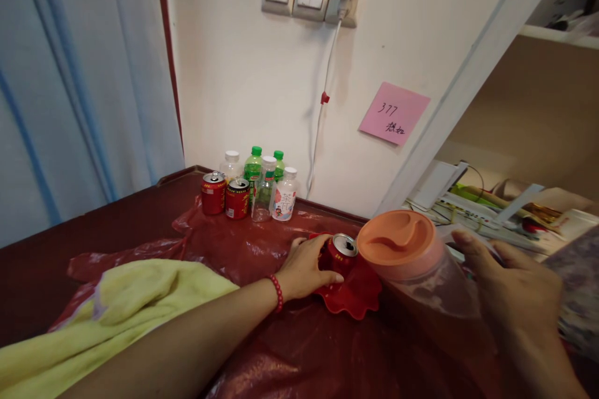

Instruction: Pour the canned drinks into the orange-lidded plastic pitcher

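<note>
My left hand (306, 267), with a red bead bracelet at the wrist, is wrapped round an opened red can (343, 249). The can stands in a red wavy-edged dish (358, 293). At the right, my right hand (512, 287) grips the handle of a clear pitcher (440, 287) with an orange lid (397, 240). The pitcher is tilted to the left, its lid edge close to the can's top. Whether liquid runs from it cannot be made out.
Behind stand two red cans (214, 194) and several bottles (284, 196) by the wall. A yellow cloth (154, 299) lies at left on red plastic sheeting (224, 249). A cluttered shelf (491, 224) is at right.
</note>
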Action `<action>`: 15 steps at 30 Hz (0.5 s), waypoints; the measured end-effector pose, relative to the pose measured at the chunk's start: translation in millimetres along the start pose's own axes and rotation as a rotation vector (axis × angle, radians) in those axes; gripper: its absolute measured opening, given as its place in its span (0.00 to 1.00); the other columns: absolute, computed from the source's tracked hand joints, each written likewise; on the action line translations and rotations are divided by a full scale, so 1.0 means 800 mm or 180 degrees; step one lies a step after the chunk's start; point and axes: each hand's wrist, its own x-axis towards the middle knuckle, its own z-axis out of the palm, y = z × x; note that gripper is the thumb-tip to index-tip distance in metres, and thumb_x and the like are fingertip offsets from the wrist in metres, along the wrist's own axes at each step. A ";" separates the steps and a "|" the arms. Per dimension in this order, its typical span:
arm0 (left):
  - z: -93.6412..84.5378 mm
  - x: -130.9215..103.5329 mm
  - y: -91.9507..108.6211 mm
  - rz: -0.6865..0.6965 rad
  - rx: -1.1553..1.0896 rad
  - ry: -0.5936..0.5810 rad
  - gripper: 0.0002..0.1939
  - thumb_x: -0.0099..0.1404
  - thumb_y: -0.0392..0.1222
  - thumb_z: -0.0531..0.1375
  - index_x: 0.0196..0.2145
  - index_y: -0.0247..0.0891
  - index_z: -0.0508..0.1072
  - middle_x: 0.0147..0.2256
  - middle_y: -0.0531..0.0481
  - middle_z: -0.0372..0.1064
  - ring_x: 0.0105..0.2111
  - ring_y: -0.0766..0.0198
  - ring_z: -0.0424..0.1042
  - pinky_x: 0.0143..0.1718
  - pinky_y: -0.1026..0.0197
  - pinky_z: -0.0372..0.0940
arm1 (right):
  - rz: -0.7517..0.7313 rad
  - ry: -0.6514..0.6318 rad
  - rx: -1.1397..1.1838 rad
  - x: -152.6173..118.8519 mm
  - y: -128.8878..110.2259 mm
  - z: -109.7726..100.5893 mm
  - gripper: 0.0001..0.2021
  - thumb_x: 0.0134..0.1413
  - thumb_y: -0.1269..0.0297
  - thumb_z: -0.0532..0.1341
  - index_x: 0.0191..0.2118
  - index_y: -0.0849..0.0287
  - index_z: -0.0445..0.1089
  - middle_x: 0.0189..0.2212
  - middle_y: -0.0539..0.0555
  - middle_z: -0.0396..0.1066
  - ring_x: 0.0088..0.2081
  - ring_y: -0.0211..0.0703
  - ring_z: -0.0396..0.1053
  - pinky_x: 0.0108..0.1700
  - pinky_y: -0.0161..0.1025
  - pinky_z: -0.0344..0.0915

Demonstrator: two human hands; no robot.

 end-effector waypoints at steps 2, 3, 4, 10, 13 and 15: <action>0.000 0.000 0.000 -0.0004 -0.0005 0.0001 0.41 0.54 0.50 0.75 0.63 0.45 0.66 0.61 0.45 0.72 0.59 0.43 0.70 0.64 0.41 0.55 | 0.0108 -0.0013 0.0013 0.003 0.003 0.000 0.34 0.41 0.27 0.64 0.38 0.57 0.76 0.26 0.49 0.70 0.29 0.47 0.61 0.29 0.42 0.50; -0.001 0.000 0.000 -0.0005 -0.0007 -0.0001 0.42 0.54 0.50 0.75 0.62 0.44 0.66 0.61 0.45 0.72 0.59 0.43 0.70 0.64 0.41 0.55 | 0.0135 -0.0018 0.0030 0.004 0.004 0.000 0.34 0.41 0.27 0.64 0.38 0.57 0.76 0.27 0.49 0.71 0.29 0.46 0.60 0.29 0.42 0.50; -0.001 0.000 0.001 -0.0005 -0.0007 -0.0003 0.42 0.53 0.50 0.75 0.62 0.44 0.66 0.61 0.45 0.72 0.59 0.43 0.70 0.64 0.41 0.55 | 0.0133 -0.0017 0.0034 0.004 0.004 0.000 0.34 0.41 0.28 0.64 0.39 0.57 0.76 0.29 0.49 0.72 0.28 0.46 0.60 0.29 0.42 0.50; -0.001 -0.001 0.001 -0.0004 -0.0010 0.0008 0.41 0.54 0.50 0.75 0.62 0.45 0.66 0.61 0.46 0.72 0.59 0.43 0.69 0.64 0.41 0.54 | -0.0015 -0.0010 0.0052 -0.004 -0.002 -0.002 0.31 0.46 0.30 0.63 0.39 0.57 0.76 0.31 0.51 0.74 0.30 0.48 0.63 0.31 0.43 0.51; 0.000 -0.001 0.000 0.0015 -0.0017 0.0011 0.41 0.54 0.50 0.74 0.62 0.46 0.66 0.61 0.46 0.72 0.59 0.44 0.70 0.64 0.41 0.55 | 0.0003 -0.0014 0.0123 -0.005 -0.004 -0.002 0.30 0.47 0.31 0.64 0.37 0.58 0.76 0.30 0.51 0.73 0.29 0.47 0.62 0.30 0.43 0.50; 0.000 -0.002 0.000 0.0032 -0.0013 0.0007 0.41 0.54 0.50 0.74 0.63 0.46 0.66 0.61 0.46 0.72 0.59 0.43 0.70 0.64 0.41 0.55 | -0.0020 0.0006 0.0111 -0.006 -0.006 -0.002 0.29 0.48 0.32 0.64 0.36 0.58 0.75 0.28 0.50 0.72 0.29 0.47 0.61 0.29 0.43 0.50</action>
